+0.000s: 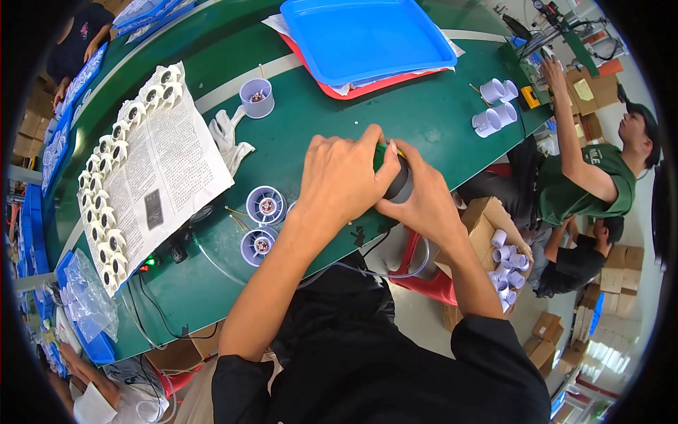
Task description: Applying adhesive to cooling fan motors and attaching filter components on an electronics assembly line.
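Both my hands close around a small black cylindrical part (400, 180) at the near edge of the green table (424, 113). My left hand (342, 177) covers it from the left and above, fingertips on its top. My right hand (418, 198) grips it from the right and below. A thin yellow-tipped stick pokes out between my fingers at the top of the part. Two pale purple round housings (266, 205) (258, 245) with metal centres lie on the table just left of my left wrist.
A newspaper sheet (166, 173) edged with several white round parts lies at the left. A white glove (227, 134), a purple cup (256, 97), a blue tray (364, 35) and white cups (494, 106) sit farther back. A cardboard box of white parts (505, 265) stands at my right; other people work nearby.
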The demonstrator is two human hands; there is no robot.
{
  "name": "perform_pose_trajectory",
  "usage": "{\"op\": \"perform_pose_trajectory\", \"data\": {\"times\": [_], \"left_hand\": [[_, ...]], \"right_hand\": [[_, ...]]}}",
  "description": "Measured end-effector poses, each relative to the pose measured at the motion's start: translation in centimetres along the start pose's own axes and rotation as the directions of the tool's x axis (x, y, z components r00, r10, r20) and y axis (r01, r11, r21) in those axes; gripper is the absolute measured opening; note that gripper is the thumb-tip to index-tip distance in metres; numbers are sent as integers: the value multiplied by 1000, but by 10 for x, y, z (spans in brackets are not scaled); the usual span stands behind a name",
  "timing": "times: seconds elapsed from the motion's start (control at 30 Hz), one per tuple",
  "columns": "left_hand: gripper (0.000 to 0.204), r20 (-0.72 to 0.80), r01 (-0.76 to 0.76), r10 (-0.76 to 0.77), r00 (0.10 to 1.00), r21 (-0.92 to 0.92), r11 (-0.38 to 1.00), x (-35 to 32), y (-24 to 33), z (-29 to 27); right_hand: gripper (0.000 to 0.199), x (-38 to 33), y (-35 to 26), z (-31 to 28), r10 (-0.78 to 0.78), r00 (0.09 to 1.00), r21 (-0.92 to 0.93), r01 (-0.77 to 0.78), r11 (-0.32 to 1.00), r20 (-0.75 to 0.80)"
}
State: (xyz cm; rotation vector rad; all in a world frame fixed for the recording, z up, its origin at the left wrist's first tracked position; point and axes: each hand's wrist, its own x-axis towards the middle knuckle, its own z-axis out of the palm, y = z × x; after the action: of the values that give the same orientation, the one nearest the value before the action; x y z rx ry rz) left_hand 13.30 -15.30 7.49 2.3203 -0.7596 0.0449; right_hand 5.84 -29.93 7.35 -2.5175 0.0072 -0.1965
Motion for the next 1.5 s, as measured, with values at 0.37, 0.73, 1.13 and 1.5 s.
{"op": "perform_pose_trajectory", "data": {"times": [0.37,0.73,1.13,1.5], "left_hand": [[13,-626,-49,-206,752,-366,929,-85,-6,-48],[19,-762,206,-451,464,-402,892,-229,-60,-25],[82,-387,488,-443,809,22,872,-193,-53,-15],[61,-497,362,-428,755,-229,904,-202,-70,-12]], "right_hand": [[83,52,26,8,52,992,-281,-17,960,118],[71,44,47,-6,17,994,-293,15,956,107],[31,87,-50,18,-339,898,33,362,932,-281],[11,232,-177,151,-886,393,-501,834,231,245]]}}
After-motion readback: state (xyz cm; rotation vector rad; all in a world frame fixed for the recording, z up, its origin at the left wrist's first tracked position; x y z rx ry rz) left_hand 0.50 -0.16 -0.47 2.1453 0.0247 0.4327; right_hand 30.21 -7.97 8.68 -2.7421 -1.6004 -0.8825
